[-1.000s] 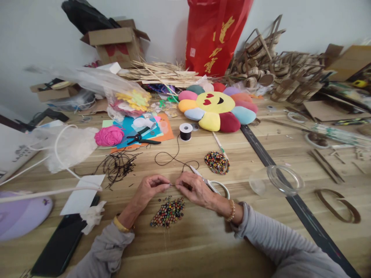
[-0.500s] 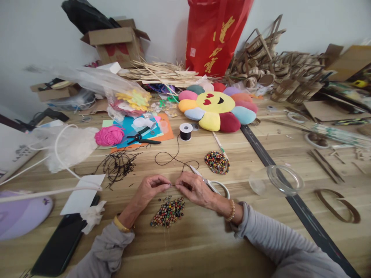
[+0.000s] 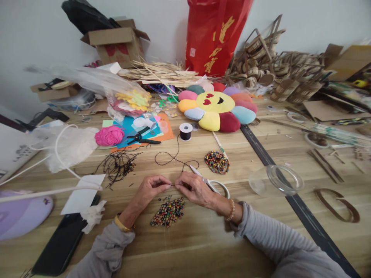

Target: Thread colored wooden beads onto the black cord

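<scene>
My left hand [image 3: 150,189] and my right hand [image 3: 194,189] meet fingertip to fingertip above the table, both pinching a thin black cord [image 3: 165,163]. Only a very short piece of it shows between the fingers; whether a bead is on it I cannot tell. From behind my right hand the cord curls back to a white-rimmed spool [image 3: 186,133]. Just below my fingers lies a loose pile of small multicoloured beads [image 3: 168,213]. White-handled scissors [image 3: 222,186] lie partly behind my right hand. Beyond them is a coiled string of coloured beads [image 3: 216,162].
Left of my hands are a tangle of black cord [image 3: 117,166], pliers [image 3: 142,139], pink yarn [image 3: 109,135] and a phone [image 3: 59,244]. A flower cushion [image 3: 216,105] sits behind the spool. To the right are a clear round container [image 3: 285,180] and a dark strip [image 3: 304,216].
</scene>
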Action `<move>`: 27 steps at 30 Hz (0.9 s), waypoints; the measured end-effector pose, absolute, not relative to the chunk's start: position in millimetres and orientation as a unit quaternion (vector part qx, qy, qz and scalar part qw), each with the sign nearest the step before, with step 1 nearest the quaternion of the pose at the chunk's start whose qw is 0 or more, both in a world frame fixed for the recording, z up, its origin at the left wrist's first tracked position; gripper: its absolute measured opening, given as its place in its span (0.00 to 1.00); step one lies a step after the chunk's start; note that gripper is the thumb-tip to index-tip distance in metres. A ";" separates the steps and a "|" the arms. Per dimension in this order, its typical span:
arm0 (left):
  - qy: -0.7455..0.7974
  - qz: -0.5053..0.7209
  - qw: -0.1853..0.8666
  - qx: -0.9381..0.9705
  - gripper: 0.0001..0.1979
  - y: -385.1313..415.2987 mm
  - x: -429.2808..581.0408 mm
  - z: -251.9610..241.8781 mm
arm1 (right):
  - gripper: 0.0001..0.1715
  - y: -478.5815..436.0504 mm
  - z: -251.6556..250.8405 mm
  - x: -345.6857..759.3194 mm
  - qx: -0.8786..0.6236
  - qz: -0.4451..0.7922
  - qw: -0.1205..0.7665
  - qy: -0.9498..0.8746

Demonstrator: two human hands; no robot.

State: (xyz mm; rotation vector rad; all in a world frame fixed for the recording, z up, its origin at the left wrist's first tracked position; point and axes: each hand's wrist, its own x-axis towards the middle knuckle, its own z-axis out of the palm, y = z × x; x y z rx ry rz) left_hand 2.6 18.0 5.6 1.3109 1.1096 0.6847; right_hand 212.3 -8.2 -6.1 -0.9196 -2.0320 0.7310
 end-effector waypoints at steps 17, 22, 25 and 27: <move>0.453 0.285 0.604 0.591 0.09 16.6 4.6 5.2 | 0.06 -8.0 -7.3 211.6 -0.338 0.281 0.385 -0.811; 0.452 0.285 0.608 0.587 0.10 16.5 4.1 3.2 | 0.03 -8.9 -6.7 211.2 -0.341 0.282 0.388 -0.808; 0.446 0.285 0.602 0.598 0.11 16.1 5.1 1.3 | 0.03 -9.1 -5.7 211.5 -0.333 0.285 0.384 -0.813; 0.443 0.281 0.597 0.607 0.11 15.7 5.8 0.4 | 0.04 -8.8 -4.9 212.1 -0.326 0.284 0.374 -0.820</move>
